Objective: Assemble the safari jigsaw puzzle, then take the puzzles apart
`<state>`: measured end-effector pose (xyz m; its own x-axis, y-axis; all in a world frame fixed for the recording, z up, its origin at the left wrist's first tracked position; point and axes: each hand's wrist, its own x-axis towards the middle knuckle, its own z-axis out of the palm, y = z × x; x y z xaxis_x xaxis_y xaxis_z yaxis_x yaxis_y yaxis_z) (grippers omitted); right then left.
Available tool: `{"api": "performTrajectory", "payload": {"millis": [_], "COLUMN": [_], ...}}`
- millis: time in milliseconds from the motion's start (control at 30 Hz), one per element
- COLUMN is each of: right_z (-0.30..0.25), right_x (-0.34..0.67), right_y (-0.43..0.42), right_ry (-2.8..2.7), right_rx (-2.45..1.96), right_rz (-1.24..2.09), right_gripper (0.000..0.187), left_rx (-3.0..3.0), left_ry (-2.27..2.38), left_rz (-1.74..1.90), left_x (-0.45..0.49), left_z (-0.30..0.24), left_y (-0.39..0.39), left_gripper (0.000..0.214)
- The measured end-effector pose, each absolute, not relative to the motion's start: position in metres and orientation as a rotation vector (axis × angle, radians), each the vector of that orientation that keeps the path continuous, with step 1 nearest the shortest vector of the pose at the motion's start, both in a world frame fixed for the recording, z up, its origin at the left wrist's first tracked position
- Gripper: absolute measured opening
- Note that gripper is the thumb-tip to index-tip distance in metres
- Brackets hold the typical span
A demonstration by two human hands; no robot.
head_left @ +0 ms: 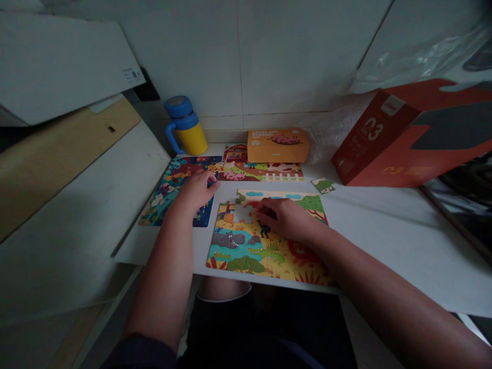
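An animal jigsaw puzzle (230, 241) with a hippo, crocodiles and a lion lies on the table in front of me. It has a gap (243, 214) near its upper left, where the white tabletop shows. My right hand (284, 218) rests over the puzzle, its fingers curled together just right of that gap; whatever is under the fingertips is hidden. To the left, my left hand (198, 190) lies loosely curled, thumb and forefinger slightly apart, above a dark blue puzzle (202, 218), and appears to hold nothing. A loose puzzle piece (323, 185) with green on it sits beyond the puzzle's upper right corner.
Behind lies a farm puzzle (261, 173), partly under an orange puzzle box (279, 146). A yellow and blue mug (188, 128) stands back left. On the right are a large red box (403, 138) and clear plastic wrapping (334, 130). White panels (69, 72) crowd the left.
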<state>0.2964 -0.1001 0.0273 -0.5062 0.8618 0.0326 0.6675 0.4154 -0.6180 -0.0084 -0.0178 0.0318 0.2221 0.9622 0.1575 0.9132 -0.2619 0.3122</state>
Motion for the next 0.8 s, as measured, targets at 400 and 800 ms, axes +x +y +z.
{"api": "performTrajectory", "payload": {"millis": [400,800], "right_z": [0.029,0.028], "right_x": [0.295,0.297], "right_y": [-0.101,-0.100], "right_ry": [-2.345,-2.376], "right_rx": [-1.315,-1.271], "right_rz": [0.786,0.747], "right_gripper": [0.016,0.014], "left_rx": [2.362,2.147], "left_ry": [2.004,2.025], "left_rz": [0.403,0.422], "left_x": [0.000,-0.008], "left_z": [-0.004,0.017], "left_y": [0.019,0.013], "left_gripper": [0.043,0.040]}}
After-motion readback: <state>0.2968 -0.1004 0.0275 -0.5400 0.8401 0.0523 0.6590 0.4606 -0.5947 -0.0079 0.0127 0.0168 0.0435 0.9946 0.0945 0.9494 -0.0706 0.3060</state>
